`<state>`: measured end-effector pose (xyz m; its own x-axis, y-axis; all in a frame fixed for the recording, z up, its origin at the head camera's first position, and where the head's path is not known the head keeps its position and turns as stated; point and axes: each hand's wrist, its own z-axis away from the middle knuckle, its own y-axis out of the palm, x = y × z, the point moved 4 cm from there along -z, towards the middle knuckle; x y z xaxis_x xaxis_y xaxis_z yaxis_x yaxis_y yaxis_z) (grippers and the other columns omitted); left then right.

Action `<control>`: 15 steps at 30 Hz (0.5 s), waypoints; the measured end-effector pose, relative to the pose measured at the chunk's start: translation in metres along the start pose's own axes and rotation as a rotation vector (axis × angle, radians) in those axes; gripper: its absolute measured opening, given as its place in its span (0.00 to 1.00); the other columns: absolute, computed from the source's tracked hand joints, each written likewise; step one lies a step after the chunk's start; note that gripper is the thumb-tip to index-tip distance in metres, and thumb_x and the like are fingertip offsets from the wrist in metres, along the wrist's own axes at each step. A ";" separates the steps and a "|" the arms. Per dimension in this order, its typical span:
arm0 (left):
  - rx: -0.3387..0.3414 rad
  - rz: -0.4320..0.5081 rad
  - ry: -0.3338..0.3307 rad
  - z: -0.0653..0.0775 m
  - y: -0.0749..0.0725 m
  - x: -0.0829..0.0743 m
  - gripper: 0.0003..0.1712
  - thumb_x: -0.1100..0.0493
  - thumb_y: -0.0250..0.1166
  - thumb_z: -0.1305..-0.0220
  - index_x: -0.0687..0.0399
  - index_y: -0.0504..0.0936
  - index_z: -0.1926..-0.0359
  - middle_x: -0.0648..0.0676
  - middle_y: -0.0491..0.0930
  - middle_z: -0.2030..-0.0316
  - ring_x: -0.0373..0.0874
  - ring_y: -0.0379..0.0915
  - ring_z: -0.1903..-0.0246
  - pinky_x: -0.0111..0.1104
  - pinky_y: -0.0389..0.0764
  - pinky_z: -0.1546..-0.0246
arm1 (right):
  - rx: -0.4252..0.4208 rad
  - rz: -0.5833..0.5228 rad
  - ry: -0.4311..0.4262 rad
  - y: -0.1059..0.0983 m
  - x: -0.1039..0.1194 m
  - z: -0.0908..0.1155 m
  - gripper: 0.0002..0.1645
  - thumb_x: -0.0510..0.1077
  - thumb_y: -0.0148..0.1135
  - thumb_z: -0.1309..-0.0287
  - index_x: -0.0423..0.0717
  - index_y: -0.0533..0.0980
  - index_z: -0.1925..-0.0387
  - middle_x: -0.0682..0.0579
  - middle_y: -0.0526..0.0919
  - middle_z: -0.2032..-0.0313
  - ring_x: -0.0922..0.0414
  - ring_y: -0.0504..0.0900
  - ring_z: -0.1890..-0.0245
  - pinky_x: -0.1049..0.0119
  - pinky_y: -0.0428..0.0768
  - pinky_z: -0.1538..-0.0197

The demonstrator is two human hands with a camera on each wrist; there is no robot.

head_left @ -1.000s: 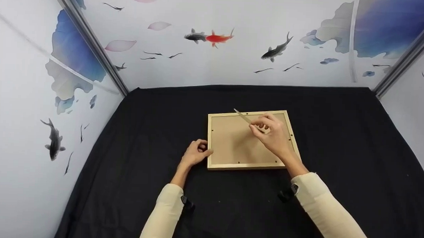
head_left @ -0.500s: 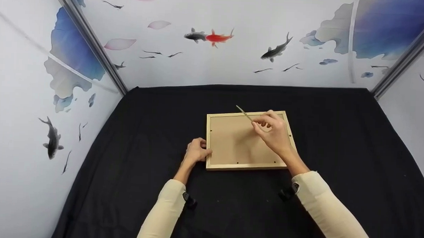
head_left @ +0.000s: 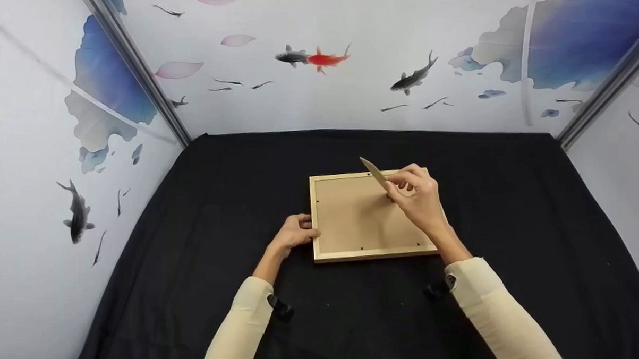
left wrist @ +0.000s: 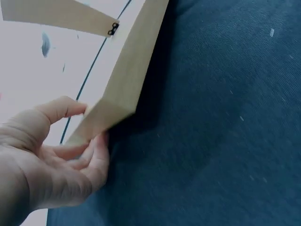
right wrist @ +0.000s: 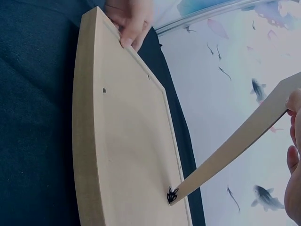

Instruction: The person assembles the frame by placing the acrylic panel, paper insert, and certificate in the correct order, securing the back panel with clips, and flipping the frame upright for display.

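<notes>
A picture frame [head_left: 345,215] with a pale wooden rim lies back side up on the black cloth, its tan backing board showing. My left hand [head_left: 291,234] grips the frame's left side near the front corner, thumb on top and fingers at the side and below, as the left wrist view shows. Between thumb and fingers, my right hand [head_left: 417,201] pinches the frame's stand leg [head_left: 373,172], a flat tapered strip. The leg stands raised at a slant from the backing board. At its narrow end is a small black hinge [right wrist: 172,194], touching the board.
Black cloth [head_left: 217,208] covers the table. White panels [head_left: 327,100] printed with fish and petals stand at the back and sides, joined by grey metal posts [head_left: 142,72]. Small dark tabs [right wrist: 104,90] sit along the frame's inner edge.
The frame has turned slightly, its left front corner coming a little nearer. My right hand has shifted slightly right, and the leg has twisted to show more of its flat face.
</notes>
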<state>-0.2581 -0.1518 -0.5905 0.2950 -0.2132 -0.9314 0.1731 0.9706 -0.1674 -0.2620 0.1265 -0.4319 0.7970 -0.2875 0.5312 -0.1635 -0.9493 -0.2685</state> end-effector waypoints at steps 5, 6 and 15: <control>0.052 0.160 -0.003 0.003 -0.002 0.002 0.37 0.69 0.70 0.39 0.73 0.66 0.31 0.67 0.76 0.44 0.55 0.80 0.50 0.41 0.81 0.50 | -0.019 0.002 -0.003 -0.008 0.002 -0.002 0.12 0.18 0.70 0.55 0.34 0.83 0.72 0.38 0.78 0.73 0.42 0.73 0.76 0.62 0.68 0.72; 0.054 0.189 0.003 0.004 -0.003 0.000 0.38 0.69 0.71 0.39 0.73 0.66 0.31 0.67 0.75 0.44 0.55 0.80 0.50 0.41 0.81 0.50 | -0.026 0.002 -0.002 -0.011 0.002 -0.003 0.12 0.18 0.70 0.55 0.34 0.83 0.71 0.37 0.78 0.73 0.42 0.73 0.76 0.60 0.68 0.72; -0.063 0.458 0.221 0.024 -0.018 -0.050 0.35 0.73 0.70 0.41 0.70 0.70 0.32 0.64 0.74 0.47 0.48 0.78 0.56 0.34 0.81 0.57 | -0.160 0.013 0.026 -0.046 0.013 -0.014 0.10 0.19 0.68 0.53 0.33 0.83 0.72 0.37 0.77 0.73 0.56 0.71 0.75 0.74 0.67 0.70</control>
<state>-0.2536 -0.1609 -0.5331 0.1205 0.2579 -0.9586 0.0140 0.9651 0.2614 -0.2525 0.1643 -0.4011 0.7790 -0.3014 0.5498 -0.2662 -0.9529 -0.1453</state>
